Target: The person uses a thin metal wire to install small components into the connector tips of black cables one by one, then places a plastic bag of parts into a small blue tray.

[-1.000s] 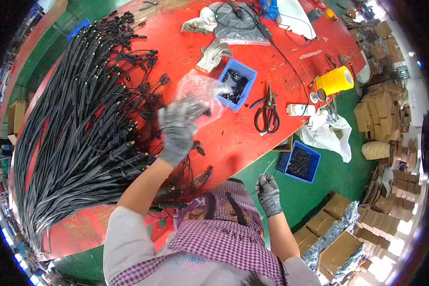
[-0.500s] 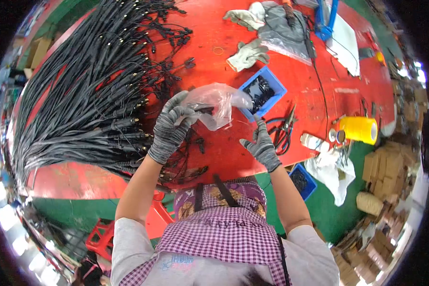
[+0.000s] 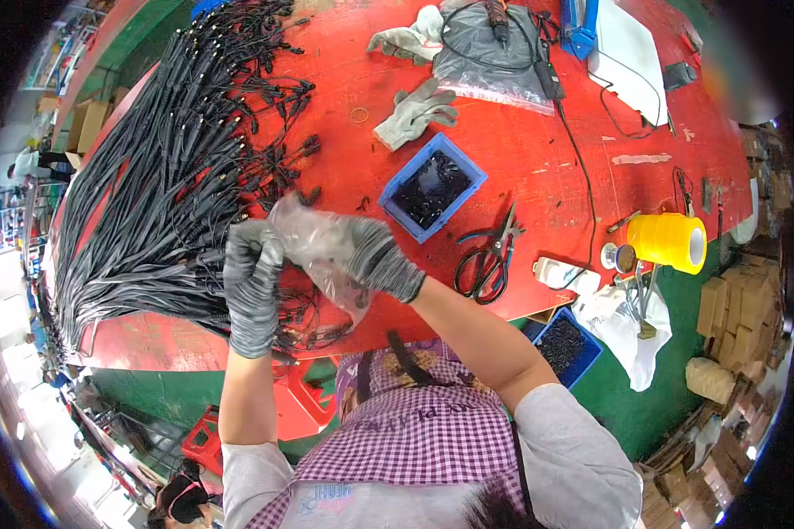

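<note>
A crumpled clear plastic bag [image 3: 313,234] is stretched between my two hands above the red table, its lower part hanging toward the front edge. In my left hand [image 3: 254,286], a striped grey glove with curled fingers pinches the bag's left side. My right hand [image 3: 381,257], gloved the same way, grips the bag's right side, its fingertips partly hidden in the plastic. Just beyond the right hand stands a blue bin [image 3: 432,187] of small black parts. Black-handled cutters [image 3: 485,264] lie to its right.
Bundled black cables [image 3: 150,203] with connectors cover the table's left side. White gloves [image 3: 415,115], a grey bag [image 3: 490,57] and a yellow roll [image 3: 666,242] lie farther off. Another blue bin [image 3: 565,344] sits below the table edge, near a white bottle [image 3: 566,275].
My right hand, apart from the bag with fingers spread before, has moved left onto it. My left hand has shifted left and down with the bag. The view has shifted.
</note>
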The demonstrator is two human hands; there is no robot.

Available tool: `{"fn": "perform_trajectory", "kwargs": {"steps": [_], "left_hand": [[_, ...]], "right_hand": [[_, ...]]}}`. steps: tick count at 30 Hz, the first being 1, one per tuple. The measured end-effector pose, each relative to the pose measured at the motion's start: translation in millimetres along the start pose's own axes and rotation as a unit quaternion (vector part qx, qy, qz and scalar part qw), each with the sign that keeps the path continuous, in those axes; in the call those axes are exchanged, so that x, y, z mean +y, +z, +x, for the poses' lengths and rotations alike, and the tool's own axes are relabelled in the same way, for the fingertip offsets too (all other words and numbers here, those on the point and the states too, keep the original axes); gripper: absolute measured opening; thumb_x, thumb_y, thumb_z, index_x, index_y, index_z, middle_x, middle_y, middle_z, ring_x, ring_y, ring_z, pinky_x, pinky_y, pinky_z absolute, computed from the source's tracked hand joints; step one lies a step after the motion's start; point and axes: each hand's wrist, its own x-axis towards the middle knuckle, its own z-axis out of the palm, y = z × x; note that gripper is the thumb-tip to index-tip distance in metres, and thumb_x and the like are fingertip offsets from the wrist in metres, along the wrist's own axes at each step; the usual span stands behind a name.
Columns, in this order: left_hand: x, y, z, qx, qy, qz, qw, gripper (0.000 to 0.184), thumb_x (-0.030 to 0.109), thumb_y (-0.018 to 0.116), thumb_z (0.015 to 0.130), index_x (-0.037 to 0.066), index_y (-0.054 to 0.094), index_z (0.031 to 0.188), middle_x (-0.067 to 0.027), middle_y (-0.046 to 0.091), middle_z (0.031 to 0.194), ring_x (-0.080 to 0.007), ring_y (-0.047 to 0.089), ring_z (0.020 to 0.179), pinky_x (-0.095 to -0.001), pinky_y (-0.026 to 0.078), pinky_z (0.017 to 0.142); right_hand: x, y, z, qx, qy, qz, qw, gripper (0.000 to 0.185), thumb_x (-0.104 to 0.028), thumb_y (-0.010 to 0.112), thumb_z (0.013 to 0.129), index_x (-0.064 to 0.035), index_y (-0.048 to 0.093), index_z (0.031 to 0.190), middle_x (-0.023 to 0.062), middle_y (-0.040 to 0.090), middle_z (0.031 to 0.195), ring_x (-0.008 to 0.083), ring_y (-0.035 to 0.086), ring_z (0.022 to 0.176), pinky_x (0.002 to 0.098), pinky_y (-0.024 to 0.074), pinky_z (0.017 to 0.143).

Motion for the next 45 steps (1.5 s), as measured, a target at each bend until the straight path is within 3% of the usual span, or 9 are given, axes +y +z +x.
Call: {"fn": "perform_trajectory", "kwargs": {"steps": [7, 11, 17, 23, 24, 26, 29, 35, 45], "left_hand": [[-37, 95, 19, -0.102, 0.332, 0.335, 0.876, 0.089, 0.016, 0.078, 0.058, 0.008, 0.026, 0.13, -0.0107, 0.042, 0.12, -0.0241, 0.047, 0.105, -0.0319, 0.039, 0.088], [-99, 139, 57, -0.181, 0.229, 0.406, 0.866, 0.055, 0.019, 0.064, 0.071, 0.007, 0.04, 0.119, -0.0126, 0.049, 0.112, -0.0243, 0.051, 0.098, -0.0324, 0.043, 0.082], [-217, 197, 84, -0.248, 0.097, 0.488, 0.831, 0.029, 0.021, 0.049, 0.077, 0.007, 0.055, 0.102, -0.0164, 0.051, 0.111, -0.0267, 0.051, 0.1, -0.0401, 0.04, 0.087], [-140, 254, 127, -0.347, -0.089, 0.568, 0.74, 0.039, 0.027, 0.043, 0.081, 0.006, 0.053, 0.112, -0.0162, 0.055, 0.11, -0.0329, 0.054, 0.1, -0.0454, 0.045, 0.08], [-156, 271, 126, -0.185, -0.187, 0.556, 0.788, 0.034, 0.025, 0.044, 0.08, 0.005, 0.059, 0.104, -0.0138, 0.061, 0.1, -0.0315, 0.058, 0.093, -0.0452, 0.046, 0.078], [-172, 284, 131, -0.314, -0.113, 0.668, 0.665, 0.035, 0.026, 0.042, 0.081, 0.006, 0.058, 0.105, -0.0134, 0.061, 0.101, -0.0319, 0.058, 0.093, -0.045, 0.046, 0.078], [-138, 276, 132, -0.316, -0.058, 0.598, 0.734, 0.031, 0.019, 0.04, 0.082, 0.002, 0.06, 0.1, -0.0183, 0.059, 0.099, -0.0312, 0.057, 0.094, -0.0452, 0.044, 0.08], [-176, 216, 120, -0.24, 0.273, 0.483, 0.797, 0.042, 0.033, 0.049, 0.075, 0.003, 0.053, 0.105, -0.0207, 0.048, 0.115, -0.0316, 0.047, 0.105, -0.0374, 0.038, 0.089], [-183, 221, 45, -0.235, 0.199, 0.339, 0.889, 0.043, 0.022, 0.047, 0.078, 0.008, 0.045, 0.119, -0.0153, 0.041, 0.125, -0.0332, 0.036, 0.118, -0.039, 0.027, 0.1]], "right_hand": [[26, -79, 2, 0.164, -0.108, -0.124, 0.973, 0.027, -0.02, 0.048, 0.077, -0.0084, 0.053, 0.101, 0.0126, 0.055, 0.096, 0.0287, 0.053, 0.088, 0.0366, 0.045, 0.075], [60, -120, -21, 0.117, -0.024, -0.152, 0.981, 0.045, -0.019, 0.061, 0.069, -0.0038, 0.048, 0.109, 0.0157, 0.057, 0.091, 0.0338, 0.054, 0.082, 0.0367, 0.0454, 0.073], [75, -166, -108, 0.161, 0.446, 0.096, 0.875, 0.04, -0.023, 0.06, 0.077, -0.0013, 0.049, 0.108, 0.0062, 0.055, 0.08, 0.0168, 0.052, 0.07, 0.0268, 0.0443, 0.066], [115, -127, -189, 0.333, 0.337, 0.267, 0.839, 0.024, -0.015, 0.054, 0.084, -0.002, 0.053, 0.104, 0.0014, 0.054, 0.083, 0.0101, 0.05, 0.07, 0.0199, 0.0415, 0.065], [122, -119, -193, 0.361, 0.333, 0.317, 0.812, 0.022, -0.014, 0.053, 0.084, -0.0024, 0.054, 0.103, 0.0013, 0.055, 0.084, 0.0108, 0.051, 0.072, 0.0213, 0.0422, 0.066], [120, -117, -199, 0.327, 0.319, 0.181, 0.871, 0.023, -0.011, 0.053, 0.084, -0.0027, 0.054, 0.105, 0.003, 0.058, 0.091, 0.0123, 0.054, 0.079, 0.0227, 0.0431, 0.07], [106, -121, -195, 0.258, 0.249, -0.099, 0.928, 0.026, -0.008, 0.053, 0.082, -0.0025, 0.053, 0.108, 0.0039, 0.059, 0.094, 0.0119, 0.055, 0.083, 0.0222, 0.0435, 0.071], [139, -126, -171, 0.222, 0.323, -0.028, 0.92, 0.033, -0.011, 0.054, 0.081, -0.0058, 0.046, 0.112, 0.0158, 0.055, 0.083, 0.0266, 0.055, 0.075, 0.0321, 0.0449, 0.067], [70, -180, -25, -0.073, 0.008, -0.391, 0.918, 0.017, -0.004, 0.051, 0.076, -0.0079, 0.057, 0.091, 0.0134, 0.06, 0.084, 0.0296, 0.058, 0.078, 0.0384, 0.0463, 0.069]]}}
